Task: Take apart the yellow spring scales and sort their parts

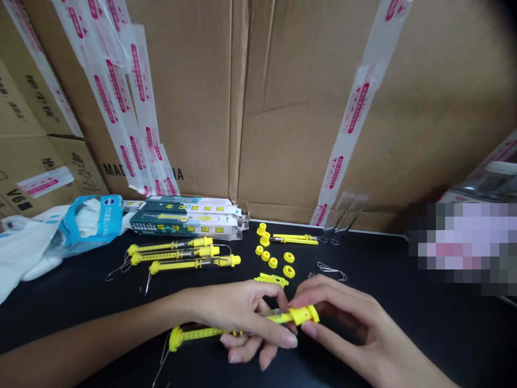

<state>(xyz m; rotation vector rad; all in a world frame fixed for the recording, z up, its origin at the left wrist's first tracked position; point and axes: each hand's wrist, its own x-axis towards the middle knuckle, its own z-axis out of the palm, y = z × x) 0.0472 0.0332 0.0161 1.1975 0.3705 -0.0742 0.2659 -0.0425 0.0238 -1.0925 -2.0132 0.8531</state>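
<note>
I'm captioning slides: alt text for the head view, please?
The left hand holds a yellow-and-clear plastic tube while the right hand pinches its yellow end cap. Three similar tubes lie beyond on a black tabletop.

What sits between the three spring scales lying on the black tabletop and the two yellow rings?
Three small yellow caps lie between the spring scales and the rings, as the head view shows.
</note>
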